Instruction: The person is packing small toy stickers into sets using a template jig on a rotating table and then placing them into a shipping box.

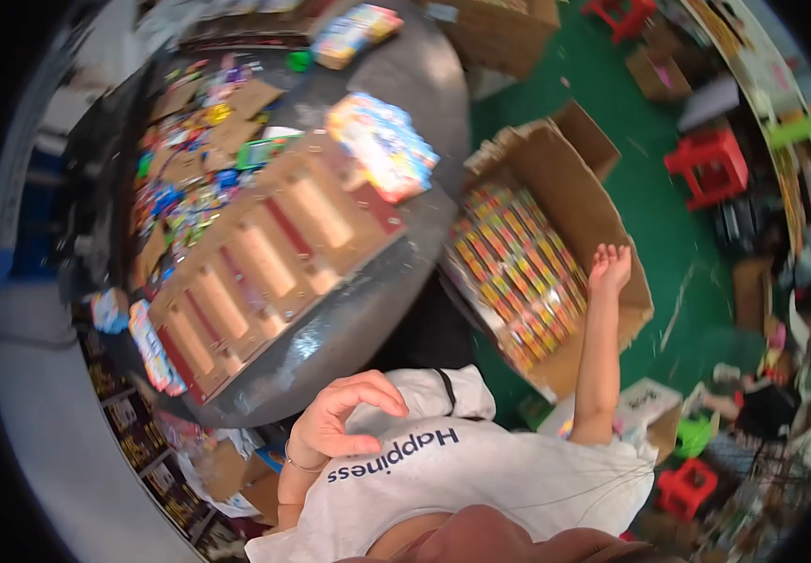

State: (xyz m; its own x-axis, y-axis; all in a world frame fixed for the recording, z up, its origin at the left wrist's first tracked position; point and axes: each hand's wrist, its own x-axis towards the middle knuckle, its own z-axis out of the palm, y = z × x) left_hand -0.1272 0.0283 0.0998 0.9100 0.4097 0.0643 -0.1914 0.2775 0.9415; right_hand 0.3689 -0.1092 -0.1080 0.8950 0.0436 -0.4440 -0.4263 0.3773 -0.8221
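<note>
Head view: one wide frame, partly blurred by motion; findings below.
Round table point(316, 340): dark, at left of centre; its edge curves between the wooden rack and the carton.
Wooden rack point(272, 272): slotted, with dark red ends, lying tilted across the table.
Loose pile point(185, 202): small coloured wrapped pieces and cardboard scraps, upper left, behind the rack.
Bright packets: one fanned stack point(382, 145) at the rack's upper right end, another bundle point(356, 36) at the top of the frame, a third group point(154, 349) at the rack's lower left end.
Floor point(682, 300): green, right of centre, with red stools point(708, 169) along the right side.
Far right: crowded and blurred; details cannot be told.
Obstruction: the right forearm point(598, 375) crosses the carton's lower right side and hides part of it.
Carton point(588, 192): large, brown, open-topped, right of centre, flaps standing out.
Small packs point(522, 272): many, red and yellow, in close rows inside the carton, to the left of the right hand.
Right hand point(610, 270): fingers loosely curled, nothing visible in the grasp; over the carton's right wall, contact cannot be told.
Left hand point(344, 418): bottom centre, before the white shirt point(508, 469); thumb and fingers spread apart, nothing held; well apart from the packs.
</note>
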